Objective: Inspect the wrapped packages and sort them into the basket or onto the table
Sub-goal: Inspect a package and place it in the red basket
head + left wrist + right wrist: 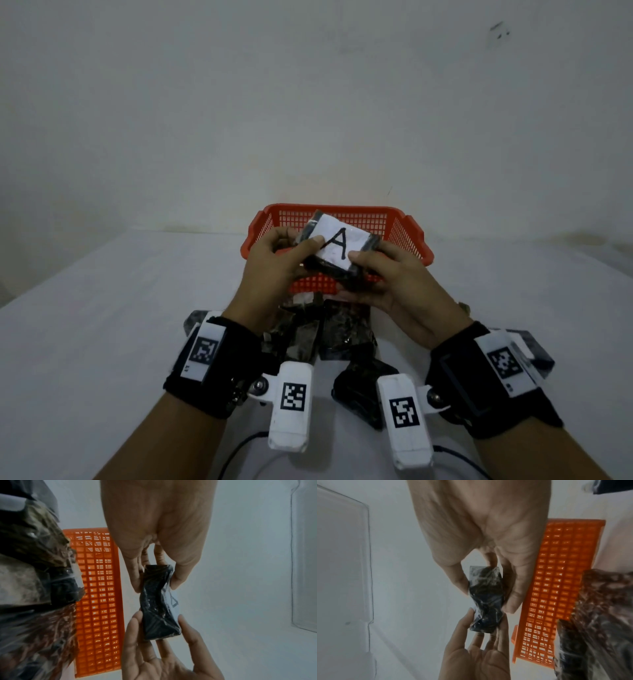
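Both hands hold one black plastic-wrapped package (337, 245) up in front of the orange mesh basket (329, 208). Its white label, marked "A", faces me. My left hand (298, 246) pinches the package's left end between thumb and fingers. My right hand (368, 263) grips the right end, thumb on the label and fingers underneath. The left wrist view shows the package (157, 605) edge-on between the two hands, and so does the right wrist view of the package (485, 588). The part of the basket behind the package is hidden.
Several more dark wrapped packages (342, 329) lie in a pile on the white table (102, 325) between my wrists and the basket, and one package (359, 387) lies nearer me. Cables (239, 448) run along the near edge. A plain wall stands behind the basket.
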